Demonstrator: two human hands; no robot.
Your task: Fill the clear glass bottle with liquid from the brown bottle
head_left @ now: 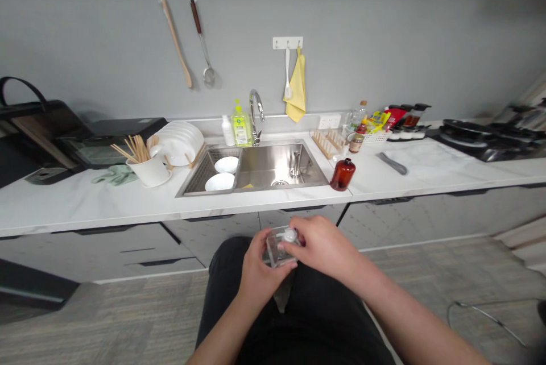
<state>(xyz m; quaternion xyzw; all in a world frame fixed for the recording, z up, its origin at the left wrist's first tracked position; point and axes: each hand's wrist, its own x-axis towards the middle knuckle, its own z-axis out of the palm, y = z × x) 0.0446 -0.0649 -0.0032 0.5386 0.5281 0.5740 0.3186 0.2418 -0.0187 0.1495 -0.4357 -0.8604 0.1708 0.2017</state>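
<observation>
Fingers of the left hand (260, 265) and right hand (319, 245) clamped on a clear square container (279, 251) with a white round knob, lower centre of frame.

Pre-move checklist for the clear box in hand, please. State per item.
1. Left hand gripping the clear box from below and the side: ok.
2. Right hand on top of the box, beside the white knob: ok.
3. White knob seated firmly on the box: cannot tell, fingers crowd it.
4. Box contents: cannot tell, hands and glare block the view.
5. Box held over the dark trousers, not over the steel sink: ok if working in the lap, not ok if it must be over the sink.
6. Amber bottle upright on the counter beside the sink: ok.
</observation>
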